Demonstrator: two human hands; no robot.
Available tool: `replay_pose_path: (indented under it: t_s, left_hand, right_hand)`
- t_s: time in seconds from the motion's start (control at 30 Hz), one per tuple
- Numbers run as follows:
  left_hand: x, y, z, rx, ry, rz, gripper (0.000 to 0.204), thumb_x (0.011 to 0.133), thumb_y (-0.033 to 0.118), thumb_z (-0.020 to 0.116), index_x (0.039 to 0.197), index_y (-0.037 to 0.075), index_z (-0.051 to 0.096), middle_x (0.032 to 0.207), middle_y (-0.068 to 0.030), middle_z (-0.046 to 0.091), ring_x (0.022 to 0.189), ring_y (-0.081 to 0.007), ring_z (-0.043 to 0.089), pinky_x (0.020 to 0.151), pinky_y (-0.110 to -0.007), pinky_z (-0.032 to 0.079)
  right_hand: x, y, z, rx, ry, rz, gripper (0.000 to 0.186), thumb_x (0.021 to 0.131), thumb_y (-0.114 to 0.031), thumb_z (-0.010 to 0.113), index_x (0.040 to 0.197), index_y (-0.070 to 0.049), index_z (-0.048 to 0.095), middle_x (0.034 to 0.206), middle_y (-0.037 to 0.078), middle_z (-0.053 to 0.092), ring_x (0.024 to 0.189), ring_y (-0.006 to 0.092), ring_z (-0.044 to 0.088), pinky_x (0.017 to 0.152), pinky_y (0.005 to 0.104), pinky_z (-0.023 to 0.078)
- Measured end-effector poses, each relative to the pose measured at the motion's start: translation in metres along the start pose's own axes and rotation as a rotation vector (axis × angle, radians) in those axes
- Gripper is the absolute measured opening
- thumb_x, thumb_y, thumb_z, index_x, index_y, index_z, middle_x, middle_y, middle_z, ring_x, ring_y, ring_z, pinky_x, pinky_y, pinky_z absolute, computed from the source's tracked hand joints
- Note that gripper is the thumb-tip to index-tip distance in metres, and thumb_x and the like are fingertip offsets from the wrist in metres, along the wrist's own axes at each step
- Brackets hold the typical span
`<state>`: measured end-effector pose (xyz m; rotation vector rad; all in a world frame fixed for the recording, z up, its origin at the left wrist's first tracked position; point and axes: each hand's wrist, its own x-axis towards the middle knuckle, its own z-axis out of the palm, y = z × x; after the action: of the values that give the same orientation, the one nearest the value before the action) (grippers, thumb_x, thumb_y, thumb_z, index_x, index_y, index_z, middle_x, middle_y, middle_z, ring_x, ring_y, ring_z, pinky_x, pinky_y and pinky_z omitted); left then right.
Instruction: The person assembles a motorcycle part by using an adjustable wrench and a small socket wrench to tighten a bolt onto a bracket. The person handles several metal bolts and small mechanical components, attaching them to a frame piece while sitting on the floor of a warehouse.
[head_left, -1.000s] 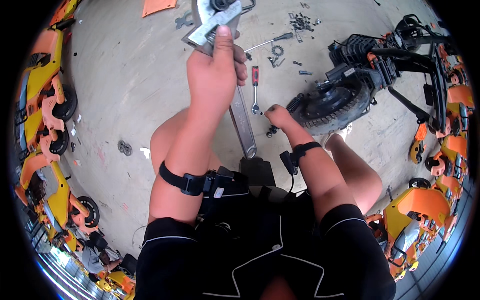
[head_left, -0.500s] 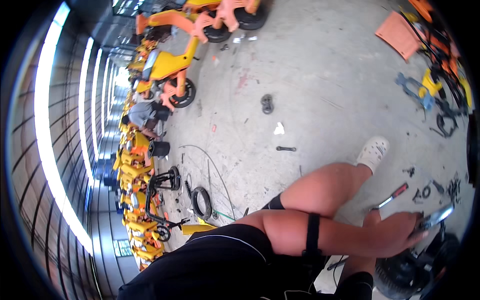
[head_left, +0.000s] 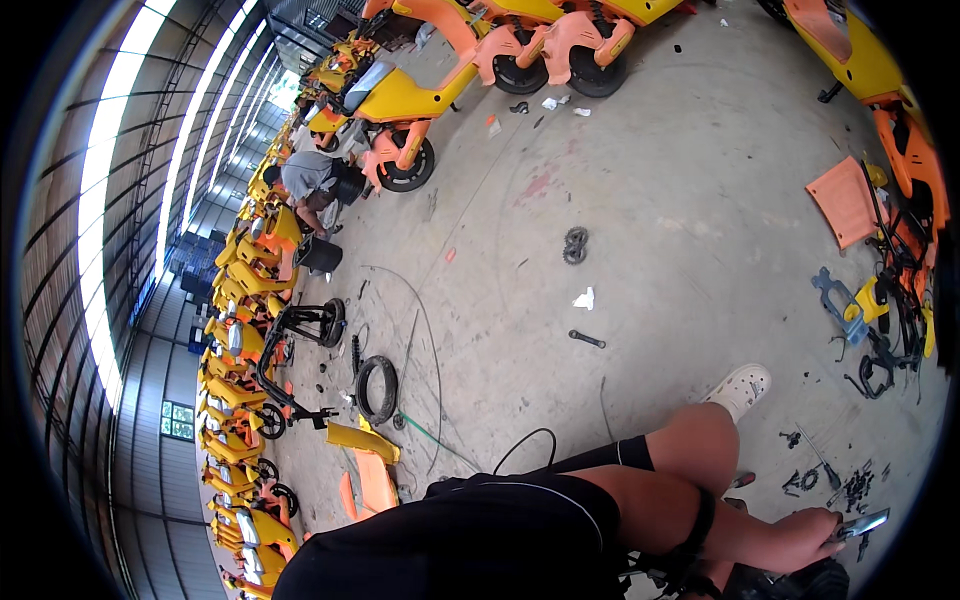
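Observation:
At the lower right, my left hand (head_left: 805, 540) is closed on a shiny metal tool (head_left: 866, 522), probably the large wrench, with its end sticking out beyond the fingers. My right hand is mostly hidden behind my left arm, so what it holds cannot be seen. A red-handled tool (head_left: 742, 480) shows just past that arm. Small dark parts (head_left: 857, 488), a long thin screwdriver (head_left: 830, 470) and a toothed ring (head_left: 808, 481) lie on the floor beside my left hand. A dark wheel (head_left: 815, 580) is partly visible below it.
A crouching person (head_left: 310, 180) works by a bucket (head_left: 318, 255) among rows of yellow-orange scooters (head_left: 245, 360). A stripped frame (head_left: 290, 360), tire (head_left: 376, 390), hose (head_left: 430, 330), loose yellow panel (head_left: 355, 440), dark spanner (head_left: 586, 338) and piled scooter parts (head_left: 880, 310) lie around me.
My view has swung left toward the rows and the person. My left hand, still gripping the metal tool, now sits at the lower right; my right hand has become mostly hidden.

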<state>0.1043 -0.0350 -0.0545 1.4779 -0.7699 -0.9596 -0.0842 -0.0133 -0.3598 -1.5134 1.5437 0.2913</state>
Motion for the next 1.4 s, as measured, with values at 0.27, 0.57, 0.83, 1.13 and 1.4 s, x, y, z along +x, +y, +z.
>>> replay_pose_path:
  t_s: [0.27,0.57,0.83,1.13,1.4]
  left_hand:
    - [-0.005,-0.007,0.011,-0.029,0.027,-0.040,0.027,0.092,0.023,0.067,0.090,-0.001,0.054,0.081,-0.0208,0.061,0.079,-0.0421,0.062,0.069,-0.050,0.047]
    - [-0.011,-0.041,0.043,-0.001,0.170,-0.071,0.027,0.093,0.025,0.066,0.095,0.001,0.053,0.088,-0.0191,0.060,0.084,-0.0404,0.061,0.072,-0.049,0.046]
    - [-0.024,0.001,-0.008,0.049,0.164,-0.201,0.035,0.099,0.035,0.058,0.094,0.000,0.056,0.085,-0.0220,0.063,0.084,-0.0471,0.061,0.077,-0.052,0.049]
    - [-0.009,0.019,0.009,-0.015,-0.052,-0.205,0.041,0.102,0.037,0.054,0.101,-0.003,0.061,0.080,-0.0234,0.068,0.078,-0.0444,0.066,0.070,-0.049,0.051]
    - [-0.029,0.012,0.021,0.029,-0.124,-0.284,0.043,0.102,0.038,0.054,0.102,-0.004,0.060,0.085,-0.0235,0.068,0.080,-0.0437,0.067,0.072,-0.048,0.052]
  right_hand:
    - [-0.022,0.004,-0.023,0.275,-0.015,0.087,0.040,0.094,-0.026,0.059,0.129,-0.006,0.057,0.113,0.015,0.064,0.096,0.0298,0.059,0.079,0.0410,0.048]
    - [-0.010,-0.039,-0.011,0.489,-0.096,0.061,0.041,0.094,-0.023,0.060,0.131,-0.007,0.054,0.109,0.015,0.064,0.090,0.0280,0.060,0.074,0.0387,0.048]
    - [-0.017,-0.062,-0.009,0.693,-0.231,0.027,0.043,0.094,-0.021,0.061,0.133,-0.007,0.053,0.106,0.015,0.065,0.084,0.0263,0.060,0.069,0.0367,0.048]
    - [-0.049,-0.026,0.022,1.195,-0.129,0.168,0.045,0.093,-0.019,0.062,0.135,-0.007,0.051,0.102,0.015,0.066,0.077,0.0245,0.061,0.064,0.0344,0.047]
    - [-0.069,-0.001,0.049,1.339,-0.105,0.207,0.047,0.093,-0.016,0.063,0.137,-0.008,0.049,0.098,0.015,0.066,0.071,0.0228,0.061,0.059,0.0324,0.047]
